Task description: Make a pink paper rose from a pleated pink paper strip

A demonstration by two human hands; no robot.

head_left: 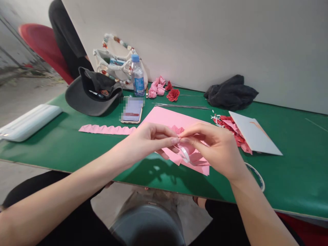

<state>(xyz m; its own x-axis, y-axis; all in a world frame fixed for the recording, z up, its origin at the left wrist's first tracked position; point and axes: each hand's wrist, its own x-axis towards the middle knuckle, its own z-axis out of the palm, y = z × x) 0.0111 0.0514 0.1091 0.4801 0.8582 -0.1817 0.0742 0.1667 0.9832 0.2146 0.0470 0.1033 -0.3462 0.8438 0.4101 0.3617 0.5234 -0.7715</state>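
Observation:
Fingertips of my left hand (156, 136) and my right hand (212, 141) meet over the table, both closed in a pinch. Between them is a small pink paper piece (177, 129) with a ruffled top edge, partly covered by the fingers. A curled white strip (185, 155), perhaps tape, hangs just below the fingertips; where it attaches is hidden. Beneath the hands lie flat pink paper sheets (160, 118). To the left of them is a long pink paper strip (106, 129) with a wavy upper edge.
Behind stand a water bottle (138, 77) and a beaded bag (120, 73), near pink paper flowers (156, 88) and a red one (173, 95). A phone (132, 110), a cap (93, 92) and thin wires (181, 106) lie around. Paper scraps (237, 135) lie right, beside a white card (256, 135).

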